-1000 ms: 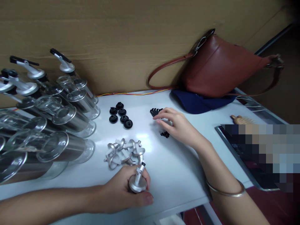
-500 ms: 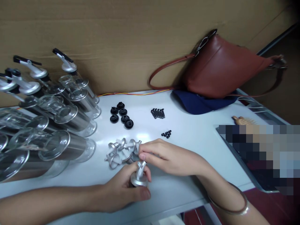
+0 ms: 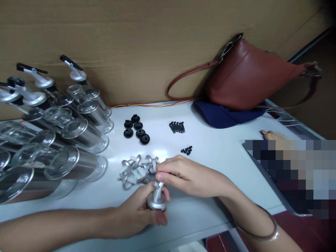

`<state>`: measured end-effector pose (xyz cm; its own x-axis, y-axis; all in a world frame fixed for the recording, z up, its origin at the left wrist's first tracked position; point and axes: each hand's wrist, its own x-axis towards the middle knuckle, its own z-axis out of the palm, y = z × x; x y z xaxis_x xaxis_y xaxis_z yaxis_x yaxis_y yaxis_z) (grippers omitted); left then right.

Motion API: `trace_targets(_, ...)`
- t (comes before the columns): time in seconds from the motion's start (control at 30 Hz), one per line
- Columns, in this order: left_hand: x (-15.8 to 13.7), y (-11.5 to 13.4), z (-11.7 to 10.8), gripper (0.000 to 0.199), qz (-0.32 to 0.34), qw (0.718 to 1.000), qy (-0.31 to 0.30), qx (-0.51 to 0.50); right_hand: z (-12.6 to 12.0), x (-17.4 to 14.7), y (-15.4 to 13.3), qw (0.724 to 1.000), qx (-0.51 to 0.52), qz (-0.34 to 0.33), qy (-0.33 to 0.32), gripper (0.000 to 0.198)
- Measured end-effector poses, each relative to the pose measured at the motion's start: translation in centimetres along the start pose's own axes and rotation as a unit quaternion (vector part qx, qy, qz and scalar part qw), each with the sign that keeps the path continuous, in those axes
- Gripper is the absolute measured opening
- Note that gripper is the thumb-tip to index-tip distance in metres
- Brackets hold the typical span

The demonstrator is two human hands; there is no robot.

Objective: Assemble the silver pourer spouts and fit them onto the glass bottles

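Note:
My left hand (image 3: 143, 210) is wrapped round a silver pourer spout (image 3: 157, 199), which stands upright with its round collar showing and a dark edge beneath. Just above the spout's tip, my right hand (image 3: 183, 175) has its thumb and fingers pressed together; whatever they may hold is hidden. Behind both hands lies a pile of loose silver pourer spouts (image 3: 136, 171). Beyond that pile sit several black rubber stoppers (image 3: 138, 127). A row of small black levers (image 3: 177, 127) and a cluster of tiny black caps (image 3: 187, 150) lie farther right.
Several glass-and-steel bottles (image 3: 81, 134) crowd the left side, some topped with silver pourers (image 3: 77, 74). A brown leather bag (image 3: 246, 77) rests on a navy cap (image 3: 220, 117) at the back right. A wooden brush (image 3: 273, 135) lies at the right edge. Cardboard (image 3: 136, 45) stands behind the white table (image 3: 217, 147).
My left thumb has eased slightly off the pourer spout's collar, so more of the collar and dark edge shows. My right hand has hardly moved.

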<state>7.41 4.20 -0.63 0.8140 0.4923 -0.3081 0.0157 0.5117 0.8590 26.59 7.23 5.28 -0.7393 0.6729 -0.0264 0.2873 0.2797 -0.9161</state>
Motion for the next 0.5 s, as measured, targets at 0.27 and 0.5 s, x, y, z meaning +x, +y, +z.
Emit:
trace_targets(0.27, 0.14, -0.51, 0.02, 0.046, 0.035, 0.999, 0.001, 0.0, 0.29, -0.01, 0.1, 0.999, -0.023, 0.005, 0.028, 0.044)
trace_targets(0.5, 0.37, -0.22, 0.35, 0.054, 0.11, 0.993, -0.015, 0.035, 0.81, 0.34, 0.28, 0.997, -0.022, -0.036, 0.068, 0.039)
